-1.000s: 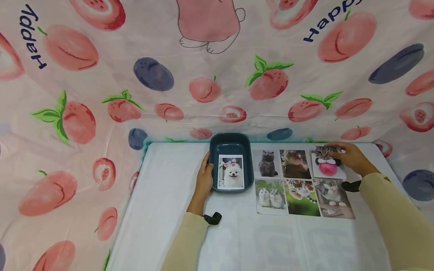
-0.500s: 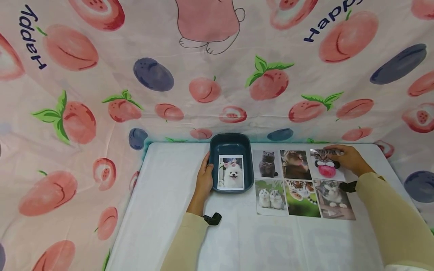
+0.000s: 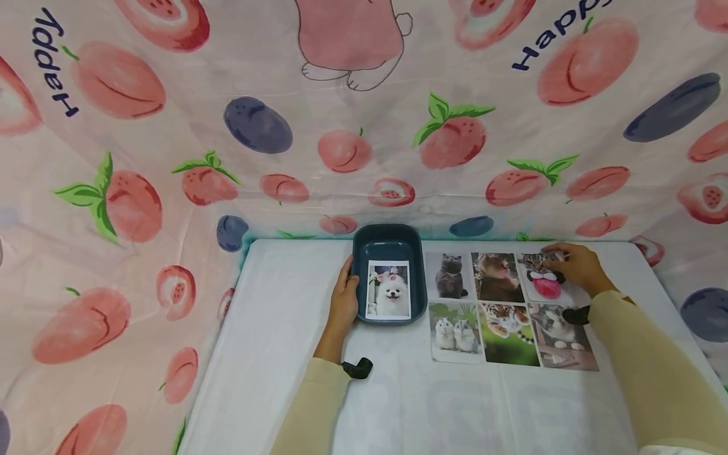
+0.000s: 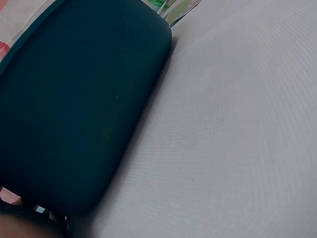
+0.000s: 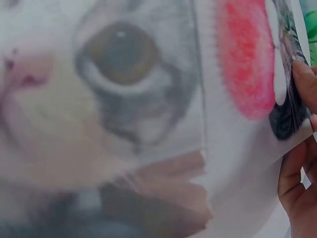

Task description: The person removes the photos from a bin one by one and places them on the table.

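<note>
My left hand (image 3: pixel 340 300) grips the left side of a dark teal tray (image 3: pixel 392 251), thumb over the rim. Inside the tray lies a photo card of a white fluffy dog (image 3: pixel 389 294). The tray's outer side (image 4: pixel 84 99) fills much of the left wrist view. My right hand (image 3: pixel 582 268) pinches the upper right part of a photo card of a tabby cat with a pink ball (image 3: pixel 547 289), and the fingers cover some of it. In the right wrist view, this card (image 5: pixel 247 59) stands beside the large, close grey-and-white cat card (image 5: pixel 138 158).
Right of the tray lie other photo cards in two rows: a grey cat (image 3: pixel 451 278), a blurry brown animal (image 3: pixel 495 275), two white furry animals (image 3: pixel 457 335), a tiger (image 3: pixel 509 341) and a grey-and-white cat (image 3: pixel 560 332). Peach-printed cloth (image 3: pixel 341 107) hangs behind the white table (image 3: pixel 273 354).
My right hand has shifted slightly left with the cat-and-ball card, which now lies closer to the brown animal card. The left hand and the tray stay in place.
</note>
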### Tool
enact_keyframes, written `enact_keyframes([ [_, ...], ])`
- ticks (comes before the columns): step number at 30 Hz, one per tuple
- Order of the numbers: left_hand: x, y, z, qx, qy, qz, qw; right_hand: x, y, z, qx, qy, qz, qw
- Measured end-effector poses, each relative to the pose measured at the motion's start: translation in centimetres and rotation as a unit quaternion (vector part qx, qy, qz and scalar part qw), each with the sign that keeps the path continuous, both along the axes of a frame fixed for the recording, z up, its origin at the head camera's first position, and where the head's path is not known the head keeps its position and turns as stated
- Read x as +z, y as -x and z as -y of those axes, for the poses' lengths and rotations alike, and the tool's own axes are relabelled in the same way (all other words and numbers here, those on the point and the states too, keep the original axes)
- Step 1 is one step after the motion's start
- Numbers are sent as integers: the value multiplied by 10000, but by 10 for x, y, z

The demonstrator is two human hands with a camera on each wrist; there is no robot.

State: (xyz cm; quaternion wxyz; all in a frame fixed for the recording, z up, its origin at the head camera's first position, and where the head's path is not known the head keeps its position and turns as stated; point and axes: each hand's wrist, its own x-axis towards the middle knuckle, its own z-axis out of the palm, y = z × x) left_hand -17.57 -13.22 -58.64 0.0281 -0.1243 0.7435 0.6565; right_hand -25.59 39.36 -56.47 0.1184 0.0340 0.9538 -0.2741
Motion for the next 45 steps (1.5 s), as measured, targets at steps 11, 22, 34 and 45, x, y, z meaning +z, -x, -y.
enact_keyframes([
  [11,1,0,-1,12,17,-62,10000,-7,4,2,292,-488,-730,9957],
  [22,2,-3,-1,-21,-111,9,9999,28,10,42,812,83,-1112,9904],
  [34,2,-1,0,-45,-88,-57,9999,83,23,190,2086,806,-1042,9691],
  [45,2,-2,0,-35,-138,-104,9998,86,33,306,3612,489,-521,9297],
])
